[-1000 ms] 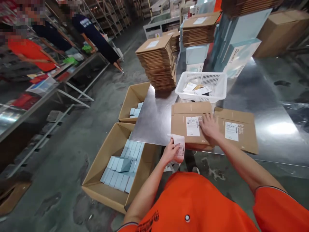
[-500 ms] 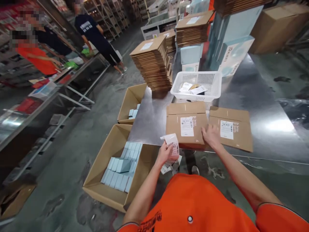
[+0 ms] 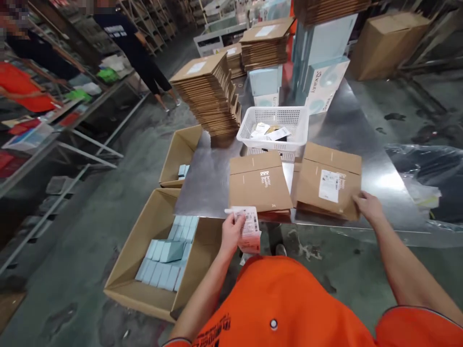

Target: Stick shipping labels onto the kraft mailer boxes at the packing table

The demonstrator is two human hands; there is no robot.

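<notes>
The left hand (image 3: 230, 234) is closed, pinching a paper label (image 3: 250, 229) near the body. The right arm reaches far out. The right hand (image 3: 369, 207) is open, touching a flat cardboard mailer (image 3: 327, 180) on the steel table (image 3: 376, 144).

The steel table (image 3: 202, 188) carries a stack of flat cartons (image 3: 206, 96), a white basket (image 3: 289, 112) and apparently two mailers (image 3: 327, 180).

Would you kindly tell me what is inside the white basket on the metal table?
The white basket holds loose papers with a dark item partly showing among them. The papers cover the basket's floor, so anything lying beneath them cannot be seen.
</notes>
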